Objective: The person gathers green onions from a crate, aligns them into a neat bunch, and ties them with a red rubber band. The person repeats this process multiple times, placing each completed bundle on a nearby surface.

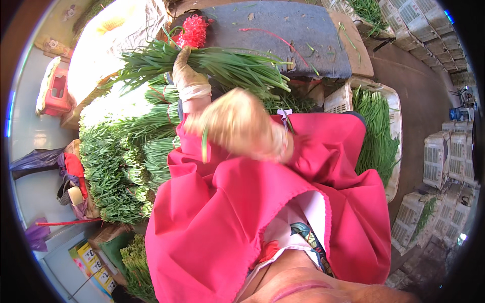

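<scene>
My left hand [185,72], in a soiled glove with a pale band at the wrist, grips a loose bunch of long green stalks with flat leaves [235,64], which look like garlic chives. The leafy tips point left and the pale cut ends right. Just above that hand sits a clump of red plastic ties [194,32]. My right hand [238,121], gloved too, is motion-blurred over my lap in front of the red smock [227,189]. A single green leaf [204,144] hangs by its fingers; whether they hold it is unclear.
Tied green bundles [117,159] are piled at the left. A worn grey-blue padded surface [273,34] lies ahead, with scraps and one red tie [273,36] on it. A white plastic crate [396,151] of greens stands at the right. Stacked crates [435,159] line the far right.
</scene>
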`<control>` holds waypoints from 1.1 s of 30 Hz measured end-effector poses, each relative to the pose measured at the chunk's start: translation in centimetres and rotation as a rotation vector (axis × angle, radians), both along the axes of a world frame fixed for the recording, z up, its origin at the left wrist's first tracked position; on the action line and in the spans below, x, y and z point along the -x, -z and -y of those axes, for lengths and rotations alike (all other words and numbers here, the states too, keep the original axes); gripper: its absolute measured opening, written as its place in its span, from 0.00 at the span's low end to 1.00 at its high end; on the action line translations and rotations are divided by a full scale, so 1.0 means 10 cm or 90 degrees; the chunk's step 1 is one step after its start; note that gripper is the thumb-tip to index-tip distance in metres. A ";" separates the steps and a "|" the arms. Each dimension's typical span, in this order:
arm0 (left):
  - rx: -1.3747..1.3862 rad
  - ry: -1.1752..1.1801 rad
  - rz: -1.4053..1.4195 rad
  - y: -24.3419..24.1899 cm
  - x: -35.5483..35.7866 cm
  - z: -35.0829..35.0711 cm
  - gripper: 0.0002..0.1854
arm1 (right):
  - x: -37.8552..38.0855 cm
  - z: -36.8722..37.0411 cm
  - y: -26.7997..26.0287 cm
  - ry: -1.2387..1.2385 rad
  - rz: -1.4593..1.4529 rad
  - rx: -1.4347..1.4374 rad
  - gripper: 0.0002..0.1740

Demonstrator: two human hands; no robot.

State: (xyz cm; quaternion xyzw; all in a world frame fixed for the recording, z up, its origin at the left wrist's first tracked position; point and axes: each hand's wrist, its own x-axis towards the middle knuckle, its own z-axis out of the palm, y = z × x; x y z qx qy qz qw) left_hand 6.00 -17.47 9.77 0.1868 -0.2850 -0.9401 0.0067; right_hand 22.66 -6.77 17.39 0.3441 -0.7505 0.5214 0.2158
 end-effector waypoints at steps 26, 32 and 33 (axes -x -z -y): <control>0.519 0.496 -0.248 -0.27 1.31 -1.22 0.38 | 2.19 -2.71 0.95 0.034 0.428 0.615 0.33; 0.577 0.703 -0.337 0.71 1.19 -1.71 0.51 | 2.84 -2.94 1.74 0.292 0.475 0.594 0.24; 0.624 0.651 -0.340 0.83 1.16 -1.82 0.52 | 2.89 -2.96 1.92 0.397 0.385 0.484 0.23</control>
